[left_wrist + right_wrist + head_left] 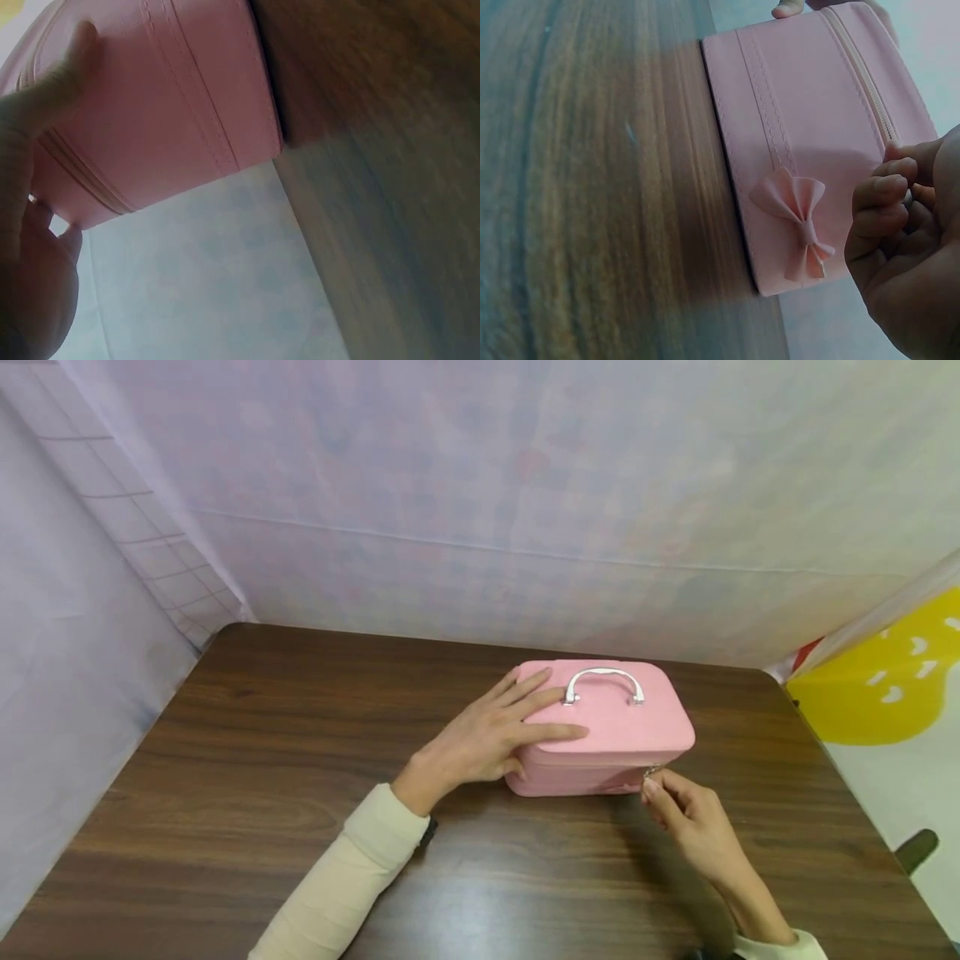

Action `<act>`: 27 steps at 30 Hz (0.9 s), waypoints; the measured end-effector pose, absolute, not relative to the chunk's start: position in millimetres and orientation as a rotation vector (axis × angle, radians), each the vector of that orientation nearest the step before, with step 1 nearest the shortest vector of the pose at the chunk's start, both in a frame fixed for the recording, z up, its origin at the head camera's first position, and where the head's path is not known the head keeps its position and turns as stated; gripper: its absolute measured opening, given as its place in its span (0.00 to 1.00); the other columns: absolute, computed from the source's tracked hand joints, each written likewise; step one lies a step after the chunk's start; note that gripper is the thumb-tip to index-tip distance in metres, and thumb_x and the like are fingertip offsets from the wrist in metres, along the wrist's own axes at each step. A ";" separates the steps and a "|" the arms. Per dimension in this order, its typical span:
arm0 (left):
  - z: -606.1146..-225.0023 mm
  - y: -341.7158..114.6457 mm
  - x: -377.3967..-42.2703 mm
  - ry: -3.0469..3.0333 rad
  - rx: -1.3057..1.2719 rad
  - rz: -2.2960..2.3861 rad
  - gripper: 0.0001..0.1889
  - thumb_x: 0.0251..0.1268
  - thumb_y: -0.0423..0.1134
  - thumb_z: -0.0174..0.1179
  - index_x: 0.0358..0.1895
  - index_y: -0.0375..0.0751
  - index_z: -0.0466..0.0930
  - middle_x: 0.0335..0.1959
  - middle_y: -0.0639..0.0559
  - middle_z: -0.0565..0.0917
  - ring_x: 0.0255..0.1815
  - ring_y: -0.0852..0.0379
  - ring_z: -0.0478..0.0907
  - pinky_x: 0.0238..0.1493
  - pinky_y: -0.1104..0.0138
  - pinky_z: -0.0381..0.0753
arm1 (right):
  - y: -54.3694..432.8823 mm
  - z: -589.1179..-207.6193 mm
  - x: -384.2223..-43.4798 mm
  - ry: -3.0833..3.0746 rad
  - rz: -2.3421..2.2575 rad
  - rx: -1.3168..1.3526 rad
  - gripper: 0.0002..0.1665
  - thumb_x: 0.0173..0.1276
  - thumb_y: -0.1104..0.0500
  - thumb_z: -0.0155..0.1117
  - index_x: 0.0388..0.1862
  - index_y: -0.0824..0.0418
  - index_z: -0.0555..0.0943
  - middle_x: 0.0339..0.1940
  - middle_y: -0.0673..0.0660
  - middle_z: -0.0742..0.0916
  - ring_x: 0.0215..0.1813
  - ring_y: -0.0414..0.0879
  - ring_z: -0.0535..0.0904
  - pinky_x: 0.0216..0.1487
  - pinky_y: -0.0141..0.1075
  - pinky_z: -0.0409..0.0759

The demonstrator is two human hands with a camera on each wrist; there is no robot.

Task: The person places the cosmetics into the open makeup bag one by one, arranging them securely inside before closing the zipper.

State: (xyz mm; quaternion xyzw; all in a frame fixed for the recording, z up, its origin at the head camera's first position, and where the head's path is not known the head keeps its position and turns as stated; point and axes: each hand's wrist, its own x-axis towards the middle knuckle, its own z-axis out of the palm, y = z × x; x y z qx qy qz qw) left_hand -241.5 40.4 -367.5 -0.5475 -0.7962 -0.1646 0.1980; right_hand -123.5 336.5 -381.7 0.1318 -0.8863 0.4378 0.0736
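A pink case [558,781] with a lid stands on the table, a silver handle [603,673] arched on its top. My left hand [480,737] rests on the lid's left part with spread, fairly straight fingers. Its thumb [64,79] lies against the front face. At the front right, my right hand [693,822] pinches the zipper pull [651,771], mostly hidden by the fingers in the right wrist view. The zipper [871,90] runs along the front below the lid, its teeth together on the visible stretch. A pink bow [804,225] sits lower on the front.
The dark wooden table [247,760] spreads out around the case. Behind it hangs a pale checked curtain [465,527], close to the table's back edge. A yellow printed shape [877,685] shows beyond the right edge.
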 end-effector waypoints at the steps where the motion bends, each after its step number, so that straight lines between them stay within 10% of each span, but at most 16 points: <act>1: -367.7 41.0 -241.8 -2.228 -1.547 -0.486 0.49 0.35 0.44 0.79 0.68 0.65 0.66 0.72 0.49 0.58 0.76 0.47 0.39 0.72 0.53 0.36 | 337.3 -382.4 -123.5 -2.663 1.321 0.402 0.12 0.74 0.67 0.49 0.29 0.62 0.74 0.17 0.53 0.73 0.16 0.39 0.63 0.12 0.33 0.62; 27: -370.9 50.5 -238.5 -2.204 -1.433 -0.387 0.51 0.25 0.59 0.78 0.66 0.71 0.68 0.71 0.49 0.61 0.73 0.47 0.53 0.72 0.53 0.39 | 338.4 -378.4 -124.6 -2.628 1.309 0.327 0.11 0.74 0.67 0.50 0.29 0.62 0.74 0.16 0.53 0.73 0.17 0.39 0.66 0.13 0.35 0.64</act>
